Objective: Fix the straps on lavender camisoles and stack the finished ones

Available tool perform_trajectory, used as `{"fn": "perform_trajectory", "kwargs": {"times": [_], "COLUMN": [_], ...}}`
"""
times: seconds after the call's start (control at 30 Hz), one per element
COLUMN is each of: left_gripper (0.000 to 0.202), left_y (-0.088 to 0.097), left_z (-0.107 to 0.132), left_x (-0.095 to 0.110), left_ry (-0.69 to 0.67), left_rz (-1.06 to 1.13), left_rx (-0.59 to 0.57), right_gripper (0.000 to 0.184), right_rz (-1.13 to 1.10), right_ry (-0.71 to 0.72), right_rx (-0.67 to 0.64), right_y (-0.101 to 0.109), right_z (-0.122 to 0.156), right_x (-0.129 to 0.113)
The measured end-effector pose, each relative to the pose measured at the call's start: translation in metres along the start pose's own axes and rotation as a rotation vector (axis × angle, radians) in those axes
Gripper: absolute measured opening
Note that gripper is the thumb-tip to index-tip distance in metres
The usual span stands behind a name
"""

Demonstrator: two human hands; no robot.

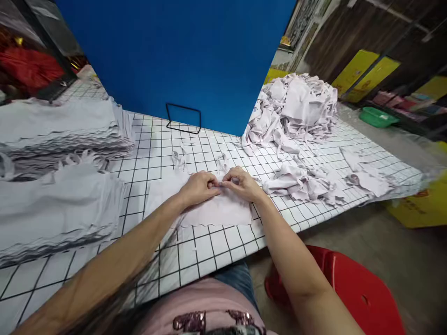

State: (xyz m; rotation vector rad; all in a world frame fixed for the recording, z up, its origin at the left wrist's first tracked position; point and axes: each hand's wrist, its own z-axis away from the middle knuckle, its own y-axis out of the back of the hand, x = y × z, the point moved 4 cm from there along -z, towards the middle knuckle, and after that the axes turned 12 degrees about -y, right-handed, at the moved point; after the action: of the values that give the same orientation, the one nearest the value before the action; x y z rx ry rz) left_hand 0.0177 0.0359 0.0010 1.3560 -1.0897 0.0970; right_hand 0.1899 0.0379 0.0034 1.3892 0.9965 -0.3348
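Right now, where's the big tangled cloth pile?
In the head view, the tangled cloth pile sits right of centre on the table, beside the blue panel, beyond the right hand.

A large blue board (188,65) rises at the far side of the table (216,246), whose surface is white with black checks, and a thin black wire frame (183,107) is seen at the lower part of this board. Beyond the far left corner there is a red bundle (31,67), while beyond the right edge are a green basket (377,117) and some yellow boxes (358,77). Below the near edge, on the floor, stands a red stool (359,288).
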Motion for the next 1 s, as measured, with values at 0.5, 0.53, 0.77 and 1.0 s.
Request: {"fn": "perform_trajectory", "kwargs": {"times": [0.5,0.53,0.77,1.0], "left_gripper": [0.017,0.018,0.018,0.016], "left_y": [-0.0112,-0.0112,-0.0117,-0.0114], "left_z": [0.0009,0.0009,-0.0001,-0.0008], "left_x": [-0.0022,-0.0019,-0.0036,-0.0033], "left_ry": [-0.100,-0.099,-0.111,-0.093], "left_rz": [0.004,0.011,0.013,0.022], "left_rx": [0.090,0.090,0.095,0.090], "right_gripper": [0.012,0.012,0.012,0.009], "right_rz": [-0.001,0.001,0.028,0.032], "right_ry": [0.028,0.032,0.038,0.064], "right_rx": [-0.078,-0.088,-0.083,-0.070], "right_y": [-0.0042,-0.0044,-0.0036,-0.0035], "right_z": [-0.0006,-0.0007,-0.0008,-0.0003], "right_x": [-0.0042,-0.0051,-0.0069,-0.0054]}}
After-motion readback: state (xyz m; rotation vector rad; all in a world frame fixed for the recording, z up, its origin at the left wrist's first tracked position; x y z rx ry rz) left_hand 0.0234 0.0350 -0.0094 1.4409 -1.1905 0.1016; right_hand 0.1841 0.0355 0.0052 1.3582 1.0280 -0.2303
